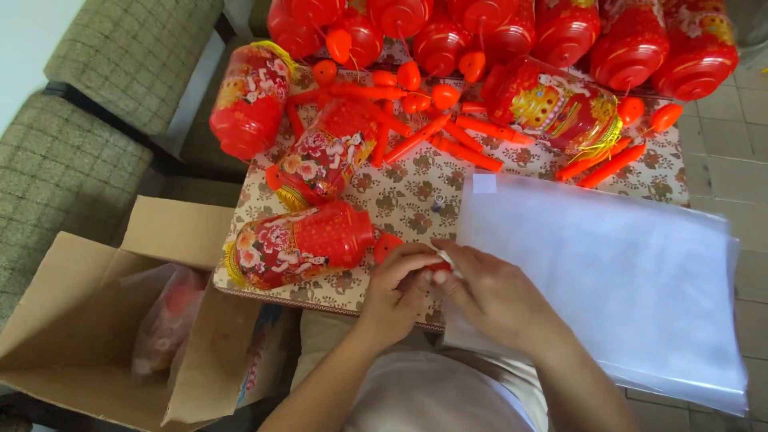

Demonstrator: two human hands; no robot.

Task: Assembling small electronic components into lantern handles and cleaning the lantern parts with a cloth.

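My left hand (398,285) and my right hand (490,292) meet at the near edge of a patterned table (408,196). Together they pinch a small red piece (388,245) with a thin white bit between the fingertips. A red lantern (300,242) with flower print lies on its side just left of my left hand. A stack of clear plastic bags (608,272) lies under and to the right of my right hand.
More red lanterns (324,156) and loose orange sticks and bulbs (448,132) cover the far half of the table. An open cardboard box (96,320) with a bagged lantern stands at the lower left. Cushioned chairs (88,120) are on the left, tiled floor on the right.
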